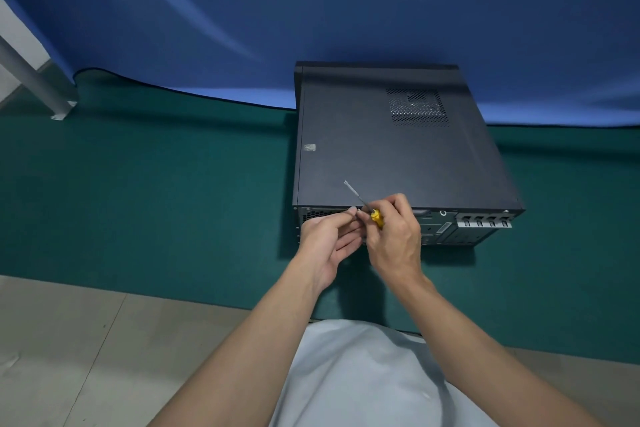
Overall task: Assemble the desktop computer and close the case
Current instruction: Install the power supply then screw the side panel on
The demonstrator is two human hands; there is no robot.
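A black desktop computer case (398, 149) lies flat on the green table mat (156, 201), its side panel on top and its rear panel facing me. My right hand (394, 236) grips a yellow-handled screwdriver (367, 206), whose metal shaft points up and left over the panel's near edge. My left hand (329, 239) is palm-up right beside it, thumb and forefinger pinched together at the top of the rear panel. Something small may be between those fingertips; I cannot make it out.
A blue cloth (311, 10) hangs behind the case and drapes onto the mat. A grey metal leg (34, 80) stands at the far left. The mat's near edge borders a pale floor (69, 340). My light shirt (363, 374) fills the bottom.
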